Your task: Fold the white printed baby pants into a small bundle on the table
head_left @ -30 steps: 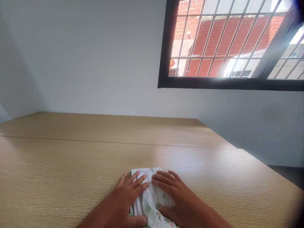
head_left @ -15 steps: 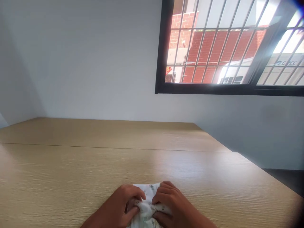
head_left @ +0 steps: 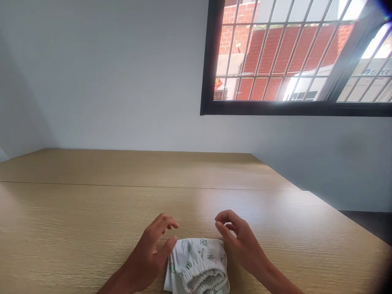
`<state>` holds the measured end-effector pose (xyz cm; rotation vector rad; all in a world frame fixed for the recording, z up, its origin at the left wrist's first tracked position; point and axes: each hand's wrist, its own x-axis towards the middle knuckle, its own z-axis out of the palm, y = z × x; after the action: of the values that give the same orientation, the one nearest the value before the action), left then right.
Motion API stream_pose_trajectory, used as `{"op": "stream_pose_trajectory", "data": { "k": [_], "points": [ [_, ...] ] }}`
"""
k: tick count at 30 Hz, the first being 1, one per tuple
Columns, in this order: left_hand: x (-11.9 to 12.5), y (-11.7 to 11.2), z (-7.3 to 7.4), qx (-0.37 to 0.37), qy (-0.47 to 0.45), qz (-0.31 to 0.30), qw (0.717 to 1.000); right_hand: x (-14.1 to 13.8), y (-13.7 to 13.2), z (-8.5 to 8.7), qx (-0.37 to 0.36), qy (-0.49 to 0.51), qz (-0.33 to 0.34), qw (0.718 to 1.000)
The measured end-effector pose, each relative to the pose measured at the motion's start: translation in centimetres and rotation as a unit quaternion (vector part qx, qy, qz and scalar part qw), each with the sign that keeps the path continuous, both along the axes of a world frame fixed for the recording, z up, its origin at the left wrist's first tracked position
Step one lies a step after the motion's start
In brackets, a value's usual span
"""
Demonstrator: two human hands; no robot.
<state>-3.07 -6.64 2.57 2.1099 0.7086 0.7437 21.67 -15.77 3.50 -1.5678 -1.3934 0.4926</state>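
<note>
A folded white cloth garment (head_left: 199, 257) with small green and dark animal prints lies at the near edge of the view. Its gathered elastic opening faces me, and its lowest part is cut off by the frame. My left hand (head_left: 156, 249) is just left of the garment, thumb and fingers apart, holding nothing; the thumb tip is close to the cloth's upper left corner. On the other side, my right hand (head_left: 237, 237) hovers by the upper right corner with curled, parted fingers and nothing in them.
The garment lies on a wide light wooden table (head_left: 107, 216) with a seam running across it. Behind stands a plain pale wall (head_left: 122, 81). A dark-framed barred window (head_left: 263, 108) is at the upper right. The table's right edge slants toward me.
Both hands have let go of the bunched cloth and moved apart, up and to either side. The garment now lies folded and flatter, its elastic opening visible. The view has tilted slightly down.
</note>
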Motion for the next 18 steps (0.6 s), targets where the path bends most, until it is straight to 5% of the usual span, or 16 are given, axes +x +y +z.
{"op": "stream_pose_trajectory", "data": {
  "k": [6, 11, 14, 18],
  "points": [
    [0.4, -1.0, 1.1, 0.053, 0.087, -0.169, 0.98, -1.9, -1.3, 0.5, -0.019, -0.121, 0.191, 0.974],
    [0.7, -0.9, 1.5, 0.082, 0.111, -0.19, 0.972, -2.0, -1.8, 0.5, 0.004, -0.152, 0.217, 0.964],
    [0.7, -1.0, 1.1, 0.103, 0.096, -0.186, 0.972, -1.7, -2.1, 0.1, 0.084, -0.172, 0.202, 0.961],
    [0.6, -1.4, 0.6, 0.114, 0.068, -0.167, 0.977, -2.2, -2.6, -0.1, 0.193, -0.261, 0.237, 0.915]
  ]
}}
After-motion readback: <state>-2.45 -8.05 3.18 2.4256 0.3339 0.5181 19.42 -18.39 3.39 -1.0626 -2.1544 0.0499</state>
